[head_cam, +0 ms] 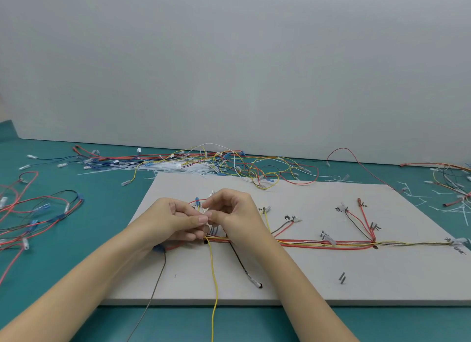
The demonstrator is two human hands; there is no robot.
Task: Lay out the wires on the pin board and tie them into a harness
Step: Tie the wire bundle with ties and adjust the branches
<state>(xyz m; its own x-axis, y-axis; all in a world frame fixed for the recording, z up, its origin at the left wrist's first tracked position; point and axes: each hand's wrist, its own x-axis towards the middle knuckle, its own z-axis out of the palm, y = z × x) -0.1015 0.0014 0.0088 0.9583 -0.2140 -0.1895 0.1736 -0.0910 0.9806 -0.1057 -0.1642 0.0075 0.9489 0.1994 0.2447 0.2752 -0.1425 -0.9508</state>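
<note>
Pin board [293,273]: pale grey sheet lying flat on the teal counter [107,188], its near edge just short of the counter's near side.

Main wire bundle [331,243]: red, yellow and white strands running left to right across the middle of the board, from under the hands to the right edge. Branches fan up from it toward handwritten labels and small grey pins on the far right part of the board.

Left hand [175,220]: on the board's left part, fingers curled, thumb and forefinger pinching a small pale item at the bundle's left end. What the item is, cannot tell; it is mostly covered.

Right hand [232,211]: just beside the left, fingertips touching it, fingers curled and pinching at the same spot.

Yellow wire [215,285]: drops from under the hands, crosses the near edge of the board and leaves the view at the bottom. Grey wire [155,285] runs alongside to its left, off the board. Black wire [242,265] slants to the near right, ending in a clear terminal on the board.

Far side: tangled heap of loose wires [229,163] and white cable ties [178,167] against the grey wall. Left of the board: loops of red and black wires [38,214] with blue connectors. Far right: more wires and cut tie pieces [453,188].
</note>
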